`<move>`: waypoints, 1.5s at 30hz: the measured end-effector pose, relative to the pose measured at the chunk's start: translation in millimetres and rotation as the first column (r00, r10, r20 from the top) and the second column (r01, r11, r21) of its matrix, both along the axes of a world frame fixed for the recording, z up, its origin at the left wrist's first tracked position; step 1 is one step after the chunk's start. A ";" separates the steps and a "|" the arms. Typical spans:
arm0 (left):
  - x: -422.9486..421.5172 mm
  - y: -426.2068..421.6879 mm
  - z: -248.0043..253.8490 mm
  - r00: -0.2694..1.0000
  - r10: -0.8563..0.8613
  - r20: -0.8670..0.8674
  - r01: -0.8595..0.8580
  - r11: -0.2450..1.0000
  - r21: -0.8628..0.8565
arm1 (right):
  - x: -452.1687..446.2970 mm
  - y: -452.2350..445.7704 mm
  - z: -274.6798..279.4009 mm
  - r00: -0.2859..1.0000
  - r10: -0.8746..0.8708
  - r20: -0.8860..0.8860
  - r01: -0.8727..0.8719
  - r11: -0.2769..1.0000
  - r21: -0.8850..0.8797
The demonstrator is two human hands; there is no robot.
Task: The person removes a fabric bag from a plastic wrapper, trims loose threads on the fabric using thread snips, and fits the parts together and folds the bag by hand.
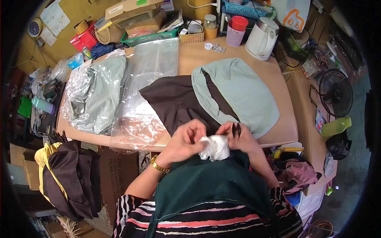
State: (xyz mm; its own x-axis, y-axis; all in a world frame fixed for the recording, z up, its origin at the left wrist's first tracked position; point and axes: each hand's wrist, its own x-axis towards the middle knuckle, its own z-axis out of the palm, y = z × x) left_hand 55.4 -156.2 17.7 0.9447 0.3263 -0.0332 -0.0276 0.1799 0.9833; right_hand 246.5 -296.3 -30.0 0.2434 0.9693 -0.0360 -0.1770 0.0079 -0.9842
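Close to my body, at the table's front edge, a crumpled, shiny white bundle (pixel 214 148) sits between my hands; whether it is cloth or plastic I cannot tell. My left hand (pixel 185 139), a gold watch at its wrist, pinches its left side. On the other side my right hand (pixel 243 139) has its fingers closed at the bundle's upper right edge. A small dark tool with two points (pixel 236 130), like thread snips, sticks up from the right hand. Just beyond lies a dark brown and pale green garment (pixel 242 89), its brown part nearest my hands.
Clear plastic bags (pixel 152 65) lie on the table, left of the garment. Further left is a bagged pale green garment (pixel 101 95). A white kettle (pixel 262 39) and a pink cup (pixel 235 36) stand at the back. Dark cloth (pixel 73 178) hangs at lower left; a fan (pixel 335 93) is at right.
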 end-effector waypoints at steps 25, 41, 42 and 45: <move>-19.2 -52.6 131.0 0.677 -0.212 0.705 0.526 0.809 -0.261 | -19.0 -72.3 255.1 0.631 -0.762 -0.145 0.013 -0.176 0.984; 31.8 -110.7 168.8 0.417 0.256 0.872 0.731 0.475 -0.489 | 0.8 -88.1 271.4 0.691 -0.722 -0.021 -0.097 -0.122 0.988; 31.4 -109.1 168.3 0.421 0.261 0.869 0.731 0.469 -0.495 | 0.6 -88.3 272.7 0.692 -0.721 -0.024 -0.092 -0.121 0.988; 32.7 -103.9 168.5 0.411 0.266 0.872 0.749 0.447 -0.490 | 2.8 -85.5 274.3 0.702 -0.712 -0.023 -0.091 -0.122 0.988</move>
